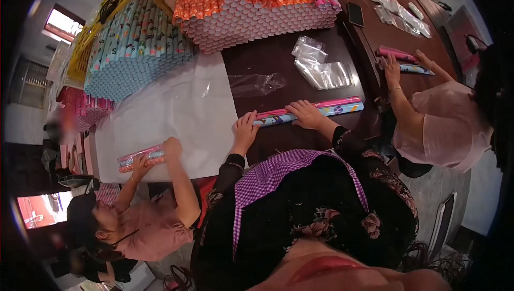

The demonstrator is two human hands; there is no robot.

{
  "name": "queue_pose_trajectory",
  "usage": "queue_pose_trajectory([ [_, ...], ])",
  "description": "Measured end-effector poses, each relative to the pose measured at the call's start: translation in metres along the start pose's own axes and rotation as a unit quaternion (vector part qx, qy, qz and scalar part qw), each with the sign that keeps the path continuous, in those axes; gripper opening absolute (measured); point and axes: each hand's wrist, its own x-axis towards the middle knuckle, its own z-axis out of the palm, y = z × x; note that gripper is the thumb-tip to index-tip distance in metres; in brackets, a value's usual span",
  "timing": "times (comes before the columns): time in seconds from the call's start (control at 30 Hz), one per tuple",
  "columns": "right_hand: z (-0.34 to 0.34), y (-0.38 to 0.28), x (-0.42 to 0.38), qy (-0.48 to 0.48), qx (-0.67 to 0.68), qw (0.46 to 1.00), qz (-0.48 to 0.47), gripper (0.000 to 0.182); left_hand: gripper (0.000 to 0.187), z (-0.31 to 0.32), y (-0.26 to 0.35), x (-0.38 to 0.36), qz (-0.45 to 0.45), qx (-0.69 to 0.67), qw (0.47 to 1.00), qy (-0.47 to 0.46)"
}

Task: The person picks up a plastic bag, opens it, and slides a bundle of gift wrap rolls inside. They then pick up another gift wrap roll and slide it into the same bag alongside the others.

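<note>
A busy workshop
Big piles of paper rolls [257, 17] sit by a long worktop [257, 146], and people [155, 226] work around it.

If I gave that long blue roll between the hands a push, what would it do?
The blue roll would probably roll, because it looks round and the dark table looks flat. The pink roll right beside it might block it one way. It's likely fairly stiff too, since it lies so straight.

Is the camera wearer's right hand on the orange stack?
No, the right hand lies on the pink roll and blue roll near the wearer, apart from the orange stack.
</note>
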Motion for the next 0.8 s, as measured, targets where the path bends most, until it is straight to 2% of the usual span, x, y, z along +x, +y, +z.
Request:
queue_pose_trajectory([
  [0.17, 0.000, -0.004, 0.000, 0.005, -0.002, 1.000, -0.007, 0.073, 0.047, -0.013, 0.010, 0.001, 0.001, 0.011, 1.000, 0.012],
  [0.43, -0.001, -0.003, 0.001, -0.013, 0.009, 1.000, 0.018, 0.079, 0.046, -0.012, 0.012, 0.001, -0.007, 0.017, 1.000, 0.011],
  [0.57, -0.008, -0.004, 0.005, -0.014, 0.024, 0.999, 0.023, 0.076, 0.045, -0.010, 0.009, 0.000, -0.003, 0.013, 1.000, 0.023],
  [0.67, -0.018, -0.004, 0.020, 0.021, 0.026, 0.999, 0.006, 0.069, 0.045, -0.009, 0.008, 0.000, -0.006, -0.001, 1.000, 0.024],
  [0.8, -0.069, 0.002, 0.091, 0.198, 0.065, 0.978, -0.026, 0.048, 0.045, -0.010, 0.008, 0.001, -0.007, -0.006, 1.000, 0.023],
])
